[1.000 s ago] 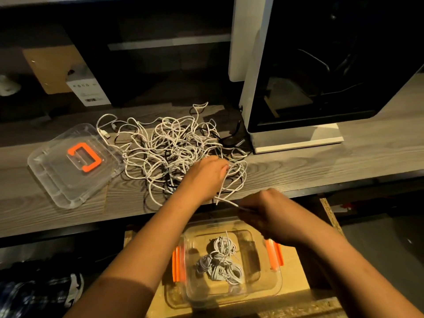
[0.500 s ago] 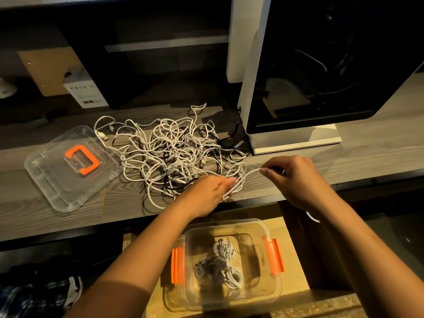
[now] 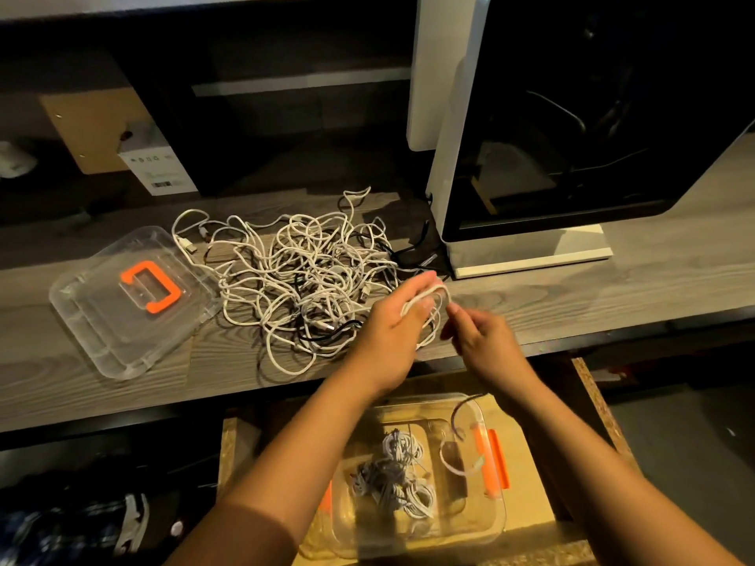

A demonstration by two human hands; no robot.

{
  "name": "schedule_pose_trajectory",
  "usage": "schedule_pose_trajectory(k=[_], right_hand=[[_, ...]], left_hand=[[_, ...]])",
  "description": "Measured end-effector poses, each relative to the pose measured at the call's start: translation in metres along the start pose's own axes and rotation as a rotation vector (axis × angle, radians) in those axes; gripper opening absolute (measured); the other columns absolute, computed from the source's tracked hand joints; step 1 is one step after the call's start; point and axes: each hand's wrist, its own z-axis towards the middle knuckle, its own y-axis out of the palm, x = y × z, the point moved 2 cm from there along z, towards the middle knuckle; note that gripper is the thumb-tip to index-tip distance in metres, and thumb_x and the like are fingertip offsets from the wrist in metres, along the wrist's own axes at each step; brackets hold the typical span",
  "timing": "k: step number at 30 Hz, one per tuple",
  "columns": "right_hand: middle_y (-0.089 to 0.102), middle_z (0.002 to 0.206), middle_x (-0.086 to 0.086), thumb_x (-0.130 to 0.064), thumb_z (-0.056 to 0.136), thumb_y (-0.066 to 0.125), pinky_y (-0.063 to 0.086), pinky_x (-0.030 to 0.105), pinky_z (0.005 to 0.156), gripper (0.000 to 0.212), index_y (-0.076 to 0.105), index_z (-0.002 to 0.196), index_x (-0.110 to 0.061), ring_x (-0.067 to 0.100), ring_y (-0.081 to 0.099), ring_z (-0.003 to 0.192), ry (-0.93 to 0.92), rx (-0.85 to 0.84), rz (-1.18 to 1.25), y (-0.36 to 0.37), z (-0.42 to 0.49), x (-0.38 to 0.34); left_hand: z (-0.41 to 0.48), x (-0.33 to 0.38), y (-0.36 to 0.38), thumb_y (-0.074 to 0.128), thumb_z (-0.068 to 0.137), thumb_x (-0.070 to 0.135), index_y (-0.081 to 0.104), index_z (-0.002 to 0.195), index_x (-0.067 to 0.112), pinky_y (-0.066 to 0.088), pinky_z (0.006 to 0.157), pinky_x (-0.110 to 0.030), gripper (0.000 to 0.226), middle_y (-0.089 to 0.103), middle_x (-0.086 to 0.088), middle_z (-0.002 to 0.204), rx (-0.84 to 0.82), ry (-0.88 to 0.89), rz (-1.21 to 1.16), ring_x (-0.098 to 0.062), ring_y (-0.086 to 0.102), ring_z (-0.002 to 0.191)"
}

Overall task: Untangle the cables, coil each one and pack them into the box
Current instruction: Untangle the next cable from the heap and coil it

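A tangle of white and black cables [image 3: 302, 283] lies on the grey wooden shelf [image 3: 572, 296]. At the pile's right edge my left hand [image 3: 392, 332] holds a white cable [image 3: 443, 290] looped over its fingers. My right hand [image 3: 478, 332] pinches the same cable just to the right; its loose end hangs down over the box. The clear box [image 3: 461, 524] with orange latches stands below on a lower board and holds several coiled white cables [image 3: 396, 471]. Its clear lid [image 3: 102, 341] with an orange handle lies on the shelf at the left.
A white-framed machine with a dark window [image 3: 572, 116] stands on the shelf at the right, close behind my hands. A small white carton [image 3: 157, 169] and a brown board [image 3: 90, 128] sit at the back left. Dark clothing [image 3: 61, 529] lies low at the left.
My right hand has come back from the right toward my left hand. The white cable, stretched between them before, now loops round my left fingers, which have lifted off the pile.
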Motion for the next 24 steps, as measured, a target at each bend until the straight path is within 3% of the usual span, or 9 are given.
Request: schedule_pose_trajectory(k=[4,6,9,11,13,16,19,24], right_hand=[[0.046,0.043,-0.009,-0.035,0.1,0.038,0.031,0.016,0.047,0.044,0.063,0.075,-0.008,0.0,0.038,0.038,0.009,-0.303,-0.013,0.021,-0.019,-0.017],[0.045,0.046,-0.008,-0.032,0.1,0.039,0.035,0.017,0.042,0.038,0.06,0.081,-0.007,0.002,0.04,0.038,-0.003,-0.428,0.011,0.029,-0.029,-0.025],[0.051,0.071,-0.002,-0.023,0.098,0.046,0.051,0.028,0.047,0.016,0.054,0.091,-0.011,0.011,0.054,0.052,-0.109,-0.417,-0.133,0.035,-0.036,-0.03],[0.055,0.079,-0.001,-0.02,0.096,0.049,0.05,0.03,0.057,0.01,0.056,0.094,-0.014,0.015,0.057,0.065,-0.165,-0.367,-0.202,0.03,-0.036,-0.033],[0.061,0.088,0.0,-0.019,0.096,0.049,0.043,0.03,0.069,0.013,0.061,0.099,-0.015,0.016,0.056,0.079,-0.222,-0.355,-0.372,0.02,-0.034,-0.038],[0.065,0.097,0.003,-0.021,0.096,0.049,0.047,0.035,0.08,0.018,0.065,0.1,-0.016,0.019,0.058,0.09,-0.197,-0.405,-0.609,0.002,-0.03,-0.045],[0.067,0.095,0.002,-0.028,0.093,0.05,0.05,0.036,0.077,0.017,0.066,0.093,-0.023,0.022,0.061,0.09,-0.206,-0.338,-0.833,-0.011,-0.026,-0.05],[0.066,0.098,-0.002,-0.041,0.095,0.048,0.052,0.036,0.08,0.021,0.064,0.102,-0.03,0.017,0.06,0.089,-0.211,-0.237,-0.933,-0.037,-0.025,-0.053]], left_hand=[[0.012,0.011,-0.002,0.034,0.098,0.004,0.056,0.096,0.018,0.049,0.066,-0.018,0.026,0.061,0.006,0.082,0.252,-0.009,-0.325,-0.002,0.059,0.069],[0.02,0.009,-0.009,0.036,0.097,0.005,0.053,0.088,0.021,0.04,0.053,-0.018,0.025,0.051,0.007,0.071,0.357,0.073,-0.196,0.001,0.046,0.054],[0.031,0.001,-0.022,0.043,0.097,0.015,0.056,0.091,0.018,0.038,0.069,-0.016,0.014,0.047,0.006,0.085,0.295,0.309,0.369,0.004,0.047,0.074],[0.037,-0.007,-0.03,0.043,0.098,0.02,0.06,0.1,0.011,0.038,0.075,-0.026,0.02,0.043,0.001,0.093,0.185,0.323,0.685,-0.008,0.046,0.085],[0.037,-0.009,-0.033,0.04,0.098,0.025,0.06,0.107,0.015,0.036,0.074,-0.031,0.024,0.04,0.001,0.094,0.082,0.265,0.906,-0.015,0.041,0.091],[0.033,-0.015,-0.033,0.035,0.099,0.033,0.059,0.111,0.023,0.036,0.075,-0.032,0.029,0.042,0.003,0.096,-0.075,0.121,1.064,-0.016,0.042,0.097],[0.025,-0.018,-0.029,0.028,0.096,0.052,0.061,0.112,0.026,0.038,0.08,-0.03,0.045,0.051,0.003,0.104,-0.147,0.001,1.046,-0.016,0.049,0.102],[0.019,-0.019,-0.027,0.038,0.08,0.073,0.053,0.118,0.031,0.035,0.078,-0.032,0.059,0.052,0.005,0.114,-0.311,-0.025,1.152,-0.015,0.047,0.107]])
